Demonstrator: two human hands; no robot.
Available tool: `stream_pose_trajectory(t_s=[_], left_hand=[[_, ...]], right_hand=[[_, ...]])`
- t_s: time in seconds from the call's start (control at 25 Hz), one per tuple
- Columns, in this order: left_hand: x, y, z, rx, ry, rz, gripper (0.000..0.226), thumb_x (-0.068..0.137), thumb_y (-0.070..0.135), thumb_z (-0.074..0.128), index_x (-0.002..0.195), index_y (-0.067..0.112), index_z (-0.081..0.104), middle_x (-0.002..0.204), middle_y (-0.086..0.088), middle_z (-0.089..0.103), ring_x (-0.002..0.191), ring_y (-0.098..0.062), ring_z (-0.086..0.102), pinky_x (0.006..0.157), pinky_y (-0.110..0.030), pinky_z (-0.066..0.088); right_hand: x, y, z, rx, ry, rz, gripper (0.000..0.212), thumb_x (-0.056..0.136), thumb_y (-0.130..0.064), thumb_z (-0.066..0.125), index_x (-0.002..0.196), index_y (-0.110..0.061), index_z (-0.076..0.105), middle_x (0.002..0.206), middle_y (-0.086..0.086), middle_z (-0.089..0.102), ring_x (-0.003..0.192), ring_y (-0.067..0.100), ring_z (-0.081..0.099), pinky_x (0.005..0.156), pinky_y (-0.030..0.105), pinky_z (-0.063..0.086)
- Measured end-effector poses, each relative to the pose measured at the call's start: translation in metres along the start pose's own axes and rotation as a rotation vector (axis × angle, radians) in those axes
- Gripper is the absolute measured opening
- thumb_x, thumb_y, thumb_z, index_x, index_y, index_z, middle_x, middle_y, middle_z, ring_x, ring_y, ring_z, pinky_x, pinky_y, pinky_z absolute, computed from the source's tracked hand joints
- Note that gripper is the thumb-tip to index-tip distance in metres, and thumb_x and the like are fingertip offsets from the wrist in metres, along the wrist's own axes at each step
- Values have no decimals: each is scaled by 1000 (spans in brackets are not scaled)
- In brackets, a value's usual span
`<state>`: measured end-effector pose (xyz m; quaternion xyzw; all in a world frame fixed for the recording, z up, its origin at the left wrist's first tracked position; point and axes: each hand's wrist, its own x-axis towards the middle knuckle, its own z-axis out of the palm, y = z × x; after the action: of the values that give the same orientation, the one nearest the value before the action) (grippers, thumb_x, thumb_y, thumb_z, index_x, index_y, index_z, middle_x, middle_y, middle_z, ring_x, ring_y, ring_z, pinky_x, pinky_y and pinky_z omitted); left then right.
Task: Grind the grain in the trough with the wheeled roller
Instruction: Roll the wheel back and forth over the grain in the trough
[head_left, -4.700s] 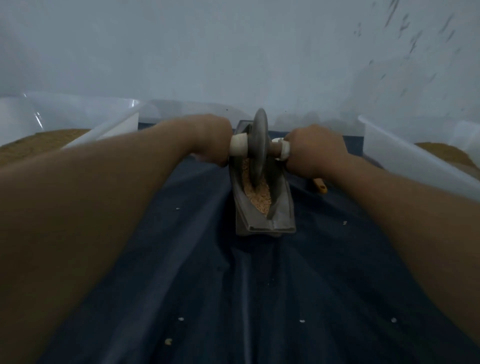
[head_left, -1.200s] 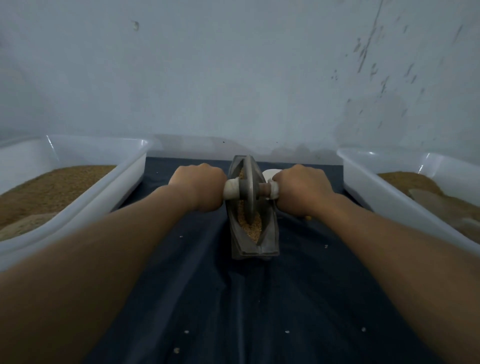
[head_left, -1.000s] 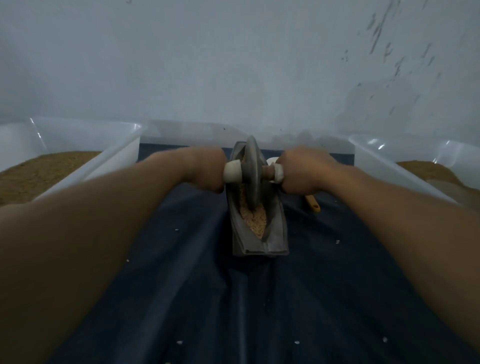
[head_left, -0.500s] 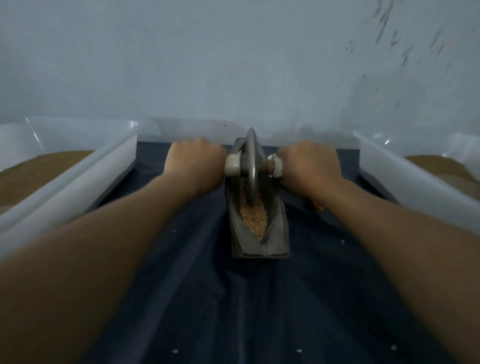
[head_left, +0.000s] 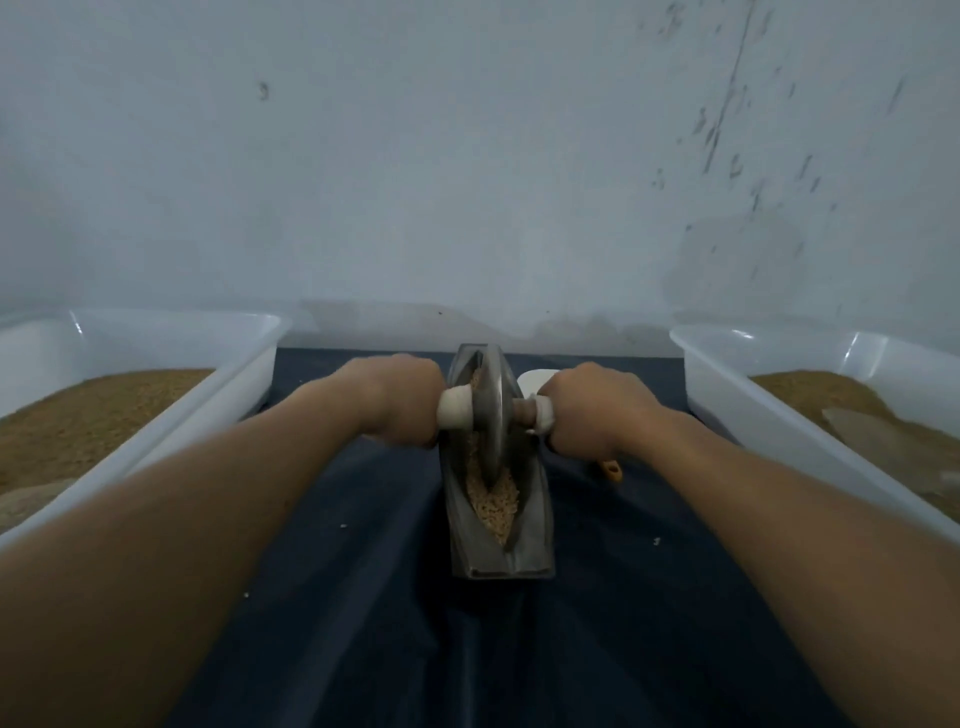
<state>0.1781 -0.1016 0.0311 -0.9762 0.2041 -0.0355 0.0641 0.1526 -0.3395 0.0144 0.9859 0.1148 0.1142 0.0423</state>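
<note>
Between the left tub (head_left: 244, 374) and right tub (head_left: 737, 400), on the dark cloth (head_left: 363, 623), the trough (head_left: 501, 558) lies with its long axis running straight away from me. My left grip (head_left: 400, 408) and right grip (head_left: 592, 413) each curl tight round one axle end of the wheeled roller (head_left: 491, 415), level with each other, the wheel toward the far end. Most grain (head_left: 493, 501) lies nearer me, so I judge the next stroke pulls back along that axis.
</note>
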Motion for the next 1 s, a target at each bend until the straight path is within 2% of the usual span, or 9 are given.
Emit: stream_pose_trajectory(t_s=[0.08, 0.16, 0.24, 0.32, 0.48, 0.6, 0.72, 0.88, 1.0], left_hand=[[9, -6, 10, 64, 149, -15, 19, 73, 46, 65, 74, 30, 54, 70, 11, 56, 58, -11, 52, 50, -28, 36], [10, -7, 26, 139, 339, -45, 17, 77, 42, 61, 73, 31, 47, 64, 11, 45, 51, -11, 39, 49, -28, 27], [4, -5, 39, 216, 496, -58, 23, 78, 35, 61, 72, 31, 40, 58, 9, 32, 47, -15, 27, 47, -27, 20], [-4, 1, 44, 245, 582, -92, 27, 76, 29, 64, 70, 28, 37, 55, 8, 25, 44, -16, 21, 45, -26, 14], [-19, 10, 37, 220, 515, -137, 26, 79, 28, 61, 71, 29, 37, 57, 8, 30, 44, -15, 22, 45, -27, 15], [-37, 13, 24, 158, 385, -88, 19, 82, 32, 58, 74, 32, 41, 64, 9, 41, 52, -15, 39, 50, -29, 28], [-59, 12, 11, 77, 221, -23, 14, 78, 38, 59, 74, 36, 45, 69, 11, 49, 58, -10, 46, 51, -27, 31], [-73, 10, 4, 158, 264, 29, 16, 72, 40, 57, 69, 35, 43, 65, 11, 47, 52, -7, 41, 46, -25, 24], [-53, 9, 12, 203, 313, 26, 9, 76, 38, 58, 75, 33, 50, 67, 9, 49, 54, -13, 47, 47, -26, 28]], right_hand=[[6, 1, 19, -136, 292, -21, 15, 72, -45, 56, 68, -30, 56, 56, -12, 45, 47, 14, 42, 44, 22, 22], [8, -3, 29, -249, 497, 9, 23, 70, -41, 73, 66, -25, 56, 51, -8, 40, 42, 20, 34, 46, 19, 13], [11, -5, 30, -285, 541, 29, 27, 68, -36, 80, 68, -24, 56, 51, -5, 48, 41, 24, 41, 47, 21, 12], [9, -8, 25, -285, 496, 24, 23, 73, -40, 74, 73, -27, 55, 55, -7, 44, 47, 23, 42, 47, 23, 13], [-8, -16, 16, -184, 373, 67, 13, 77, -39, 63, 78, -32, 53, 63, -9, 45, 55, 20, 43, 49, 27, 29], [-30, -21, 0, -135, 292, 40, 25, 72, -31, 63, 68, -30, 39, 61, -11, 35, 51, 15, 32, 48, 26, 20], [-54, -23, -11, -136, 275, -19, 24, 73, -35, 63, 74, -30, 40, 61, -11, 27, 53, 19, 34, 47, 26, 17], [-72, -19, -12, -167, 338, -25, 29, 65, -37, 65, 74, -31, 38, 57, -12, 23, 49, 7, 16, 45, 24, 11], [-57, -15, 5, -192, 354, 26, 22, 69, -34, 64, 72, -30, 42, 55, -11, 27, 48, 12, 23, 46, 25, 14]])
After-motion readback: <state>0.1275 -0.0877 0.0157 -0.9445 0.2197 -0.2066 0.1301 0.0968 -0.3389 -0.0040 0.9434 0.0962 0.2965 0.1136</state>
